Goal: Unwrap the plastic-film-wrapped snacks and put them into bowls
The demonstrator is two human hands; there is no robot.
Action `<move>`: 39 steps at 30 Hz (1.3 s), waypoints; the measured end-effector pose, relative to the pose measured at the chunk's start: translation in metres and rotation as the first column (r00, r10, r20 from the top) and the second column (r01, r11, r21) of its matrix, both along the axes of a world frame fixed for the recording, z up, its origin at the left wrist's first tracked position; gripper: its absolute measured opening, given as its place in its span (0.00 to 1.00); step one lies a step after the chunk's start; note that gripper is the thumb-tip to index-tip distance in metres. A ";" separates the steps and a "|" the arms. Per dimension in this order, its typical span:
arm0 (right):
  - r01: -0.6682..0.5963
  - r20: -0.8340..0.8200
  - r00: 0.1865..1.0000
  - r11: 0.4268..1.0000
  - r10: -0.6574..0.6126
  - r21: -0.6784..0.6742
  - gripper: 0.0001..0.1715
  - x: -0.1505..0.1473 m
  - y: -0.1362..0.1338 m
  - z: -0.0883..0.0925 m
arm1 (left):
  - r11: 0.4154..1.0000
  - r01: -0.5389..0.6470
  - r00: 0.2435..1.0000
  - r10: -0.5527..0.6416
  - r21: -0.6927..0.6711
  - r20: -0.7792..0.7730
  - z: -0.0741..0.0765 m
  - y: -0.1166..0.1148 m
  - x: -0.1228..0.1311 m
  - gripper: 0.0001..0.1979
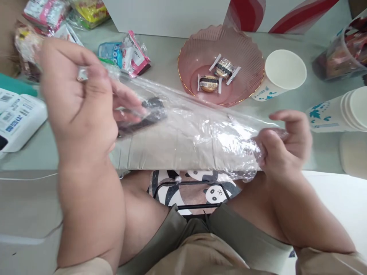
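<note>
A clear plastic bag [200, 130] is stretched between my two hands above the table's near edge. My left hand [86, 91] pinches one end of it between thumb and fingers. At the other end, my right hand [286, 143] grips the bunched film with thumb and forefinger. Behind the film by my left fingers a dark object [155, 112] shows, too blurred to name. Just beyond the bag stands a pink ribbed bowl [195, 49] with a gold rim. Two wrapped round sweets, one upper [224, 68] and one lower [209, 83], lie in the bowl.
A white paper cup [275, 82] touches the bowl's right side. Stacked cups [329, 112] lie farther right, below a clear tub [344, 49] of packets. Snack packets [136, 53] are at the back left. A white labelled pack [21, 118] sits left; a white box [172, 17] stands behind.
</note>
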State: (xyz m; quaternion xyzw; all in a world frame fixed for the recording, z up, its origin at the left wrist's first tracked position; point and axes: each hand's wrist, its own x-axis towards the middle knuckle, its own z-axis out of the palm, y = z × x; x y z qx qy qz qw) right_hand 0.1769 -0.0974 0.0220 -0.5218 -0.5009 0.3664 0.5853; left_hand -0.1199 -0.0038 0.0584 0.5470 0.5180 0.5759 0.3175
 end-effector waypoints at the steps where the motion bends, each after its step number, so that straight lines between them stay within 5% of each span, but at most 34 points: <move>1: -0.053 -0.003 0.999 0.992 0.053 -0.114 0.13 0.003 0.005 -0.002 | 0.999 0.025 1.000 -0.024 -0.047 0.012 -0.005 0.003 0.001 0.16; 4: -0.082 0.132 0.983 0.942 0.131 -0.325 0.13 0.018 0.021 -0.012 | 0.935 0.154 0.988 -0.148 -0.320 0.044 -0.021 0.014 -0.002 0.12; 8: 0.067 0.237 0.970 0.994 -0.045 -0.082 0.11 0.027 0.026 -0.023 | 0.766 0.330 0.941 -0.313 -0.551 0.127 -0.032 0.016 -0.008 0.11; 11: -0.157 0.055 0.985 0.983 0.163 -0.095 0.18 0.016 0.023 -0.028 | 0.647 0.455 0.874 -0.457 -0.612 0.166 -0.036 0.011 -0.002 0.11; 16: -0.576 -0.223 0.817 0.751 0.531 -0.323 0.37 -0.021 0.023 -0.036 | 0.514 0.577 0.763 -0.616 -0.634 0.196 -0.042 0.003 0.021 0.13; 18: -0.654 -0.276 0.754 0.642 0.596 -0.401 0.34 -0.034 0.025 -0.037 | 0.521 0.590 0.752 -0.633 -0.616 0.184 -0.045 0.004 0.025 0.13; 21: -0.650 -0.218 0.736 0.578 0.641 -0.494 0.19 -0.042 0.026 -0.034 | 0.691 0.507 0.837 -0.537 -0.515 0.104 -0.052 0.011 0.024 0.09; 24: -0.556 -0.125 0.806 0.666 0.579 -0.497 0.21 -0.041 0.027 -0.030 | 0.866 0.330 0.942 -0.274 -0.375 0.195 -0.056 0.020 0.019 0.07; 26: -0.483 -0.112 0.866 0.760 0.487 -0.434 0.20 -0.038 0.026 -0.030 | 0.882 0.281 0.935 -0.163 -0.379 0.314 -0.058 0.021 0.018 0.08; 29: -0.337 -0.126 0.941 0.894 0.314 -0.296 0.23 -0.036 0.025 -0.032 | 0.763 0.455 0.865 -0.257 -0.459 0.431 -0.064 0.009 0.025 0.23; 32: -0.226 -0.101 0.973 0.941 0.207 -0.252 0.30 -0.036 0.024 -0.034 | 0.503 0.699 0.714 -0.447 -0.508 0.540 -0.070 -0.010 0.040 0.37; 34: -0.187 -0.041 0.982 0.949 0.183 -0.253 0.32 -0.035 0.023 -0.034 | 0.380 0.769 0.635 -0.551 -0.514 0.542 -0.070 -0.019 0.050 0.34; 39: -0.134 0.037 0.988 0.955 0.149 -0.264 0.38 -0.032 0.020 -0.035 | 0.384 0.711 0.667 -0.634 -0.589 0.392 -0.058 -0.020 0.054 0.19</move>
